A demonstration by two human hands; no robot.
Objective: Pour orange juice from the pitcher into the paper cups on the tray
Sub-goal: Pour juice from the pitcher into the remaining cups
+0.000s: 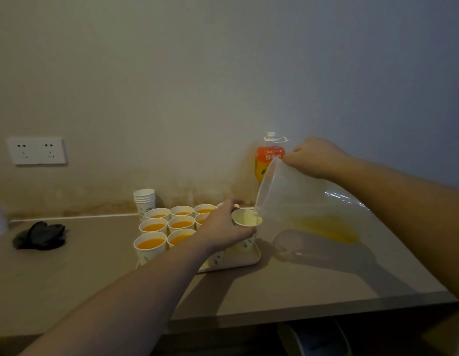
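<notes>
The clear pitcher (295, 201) is tipped far over, with a little orange juice (326, 227) left inside, and a thin stream falls into a paper cup (247, 219). The left hand (223, 227) wraps around that cup above the tray's (249, 260) right side. The right hand (315, 156) grips the pitcher's top edge, maybe by a handle. Full cups (156, 236) sit to the left.

Eight juice-filled cups (153, 226), one held cup (246, 222), one cup stack (144, 200), one pitcher (300, 201), one bottle (269, 156), one tray (245, 260).
</notes>
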